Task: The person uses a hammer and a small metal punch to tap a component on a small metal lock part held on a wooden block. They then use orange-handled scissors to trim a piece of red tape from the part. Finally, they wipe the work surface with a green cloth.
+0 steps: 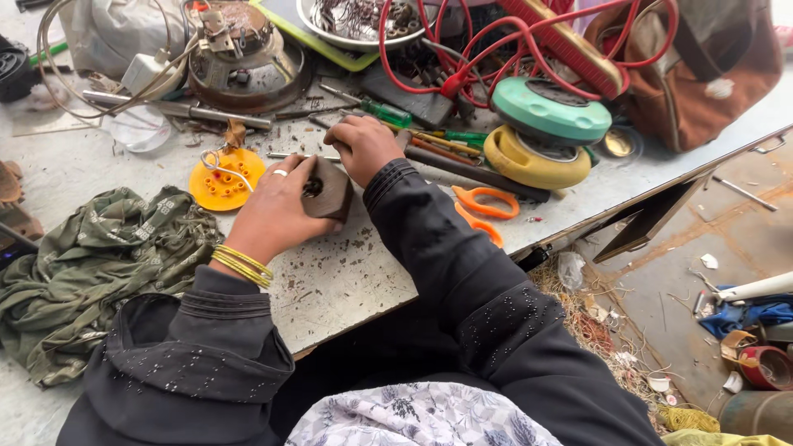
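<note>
My left hand (pixel 277 208), with a ring and yellow bangles, grips a brown blocky part (pixel 330 192) that has a dark round hole in its face, holding it upright on the worn white tabletop (pixel 347 272). My right hand (pixel 361 147) is closed just behind the block and appears to hold a thin metal tool (pixel 299 155) that lies along the table. A yellow round plastic disc (pixel 221 179) with a wire hook lies just left of my left hand.
Orange-handled scissors (pixel 483 208) lie right of my arm. Behind are screwdrivers (pixel 387 112), red cable (pixel 462 58), stacked green and yellow round parts (pixel 541 132), a metal dome assembly (pixel 241 62) and a brown bag (pixel 702 70). A green cloth (pixel 91 264) lies at left. The table edge drops off at right.
</note>
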